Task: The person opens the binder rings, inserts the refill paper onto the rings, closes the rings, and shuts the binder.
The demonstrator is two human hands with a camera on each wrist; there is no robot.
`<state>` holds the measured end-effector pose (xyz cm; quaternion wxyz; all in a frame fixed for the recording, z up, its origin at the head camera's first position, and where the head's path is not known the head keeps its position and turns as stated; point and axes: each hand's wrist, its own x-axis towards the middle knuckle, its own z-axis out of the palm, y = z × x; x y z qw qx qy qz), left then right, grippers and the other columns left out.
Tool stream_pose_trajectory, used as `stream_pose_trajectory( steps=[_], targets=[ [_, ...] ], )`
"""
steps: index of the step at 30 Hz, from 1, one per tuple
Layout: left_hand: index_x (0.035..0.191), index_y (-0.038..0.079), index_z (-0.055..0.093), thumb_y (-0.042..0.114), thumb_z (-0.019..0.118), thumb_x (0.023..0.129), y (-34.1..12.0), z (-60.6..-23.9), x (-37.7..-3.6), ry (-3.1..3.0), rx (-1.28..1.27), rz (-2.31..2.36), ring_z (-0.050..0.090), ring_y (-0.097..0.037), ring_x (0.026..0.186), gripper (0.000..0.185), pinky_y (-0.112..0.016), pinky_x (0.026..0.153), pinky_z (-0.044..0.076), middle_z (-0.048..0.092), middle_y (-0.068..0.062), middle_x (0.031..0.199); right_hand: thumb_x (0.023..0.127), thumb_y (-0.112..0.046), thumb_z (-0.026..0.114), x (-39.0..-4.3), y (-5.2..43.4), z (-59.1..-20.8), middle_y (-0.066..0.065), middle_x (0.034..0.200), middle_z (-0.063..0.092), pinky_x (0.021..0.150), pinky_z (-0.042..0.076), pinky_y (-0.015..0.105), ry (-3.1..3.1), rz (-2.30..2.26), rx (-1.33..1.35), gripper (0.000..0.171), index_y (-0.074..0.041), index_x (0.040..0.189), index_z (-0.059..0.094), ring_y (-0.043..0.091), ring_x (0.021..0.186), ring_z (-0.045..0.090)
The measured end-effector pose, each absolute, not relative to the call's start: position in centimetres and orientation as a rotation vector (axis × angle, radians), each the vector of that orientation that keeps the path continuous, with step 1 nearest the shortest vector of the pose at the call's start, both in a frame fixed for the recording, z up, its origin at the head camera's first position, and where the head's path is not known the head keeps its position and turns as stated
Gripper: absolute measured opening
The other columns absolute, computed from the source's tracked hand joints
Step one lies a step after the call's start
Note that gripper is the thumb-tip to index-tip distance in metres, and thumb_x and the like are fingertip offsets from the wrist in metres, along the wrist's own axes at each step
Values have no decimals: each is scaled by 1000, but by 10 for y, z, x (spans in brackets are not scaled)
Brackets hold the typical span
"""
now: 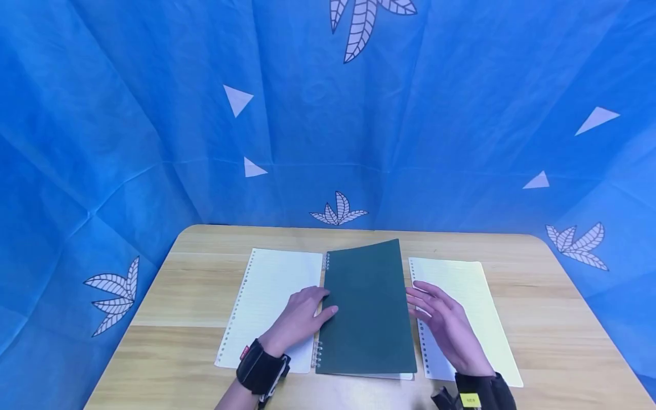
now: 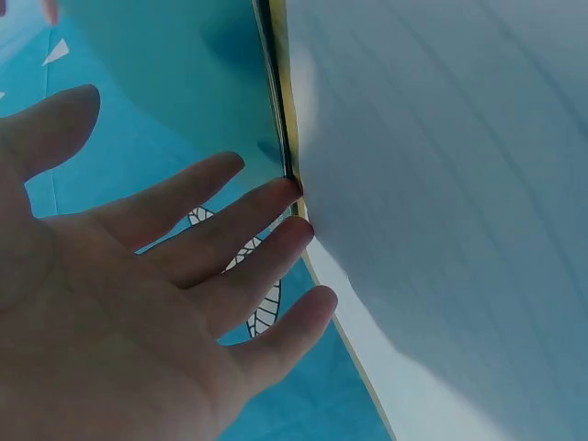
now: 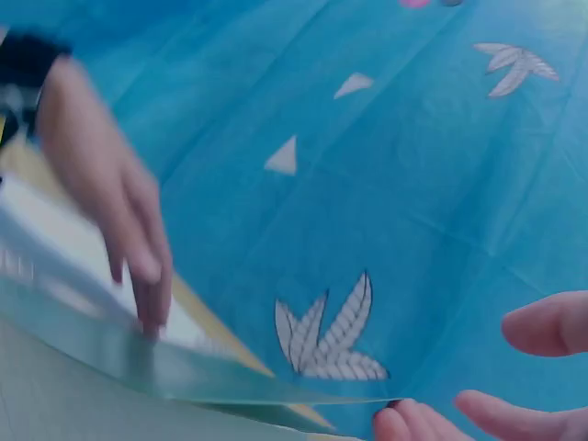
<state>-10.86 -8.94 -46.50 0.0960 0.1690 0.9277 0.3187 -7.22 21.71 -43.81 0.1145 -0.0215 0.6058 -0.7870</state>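
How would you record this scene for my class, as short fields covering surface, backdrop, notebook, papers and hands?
Surface: wooden table
Backdrop: blue cloth with leaves and triangles
Notebook: green notebook, centre, rings on its left side, white paper showing below the cover
Left paper: white sheet, holes along its left edge
Right paper: white sheet, holes along its left edge
Left hand: at the notebook's ringed side
Right hand: fingertips at the cover's right edge
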Motion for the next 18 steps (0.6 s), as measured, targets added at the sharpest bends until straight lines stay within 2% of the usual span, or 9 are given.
stream_pose_trajectory(
  steps=[5,9,14,17,18],
  targets=[
    [133,-1,56,40,58,97,-89,-465,-108,2749,517,927,46,-40,136,55,-59,112,33,57,-20,137,107,-12,33,-68,214,-432,-3,131,65,97,52,26,1623,-2361,-223,40,1,144,38,8,118,62],
    [133,-1,56,42,59,96,-89,-466,-108,2760,539,901,46,-40,135,57,-59,111,34,57,-20,138,107,-10,33,-62,205,-424,-3,136,60,97,51,24,1690,-2331,-298,43,4,147,33,7,119,60],
    [134,0,56,47,58,95,-88,-465,-108,2762,534,930,46,-39,135,60,-57,111,35,52,-20,142,106,-7,29,-55,191,-416,3,146,52,103,48,23,1754,-2320,-461,45,7,149,29,10,128,55],
    [134,5,56,50,57,95,-84,-459,-105,2747,520,1064,50,-33,131,60,-53,109,40,54,-16,139,106,-5,29,-51,182,-413,4,147,52,105,46,22,1846,-2285,-510,44,7,148,32,11,130,54],
    [134,6,57,49,57,96,-82,-455,-103,2740,517,1131,54,-29,125,57,-47,105,44,57,-13,134,106,-5,29,-50,179,-412,4,147,52,105,46,22,1880,-2273,-522,43,7,148,33,11,131,54]
  ],
)
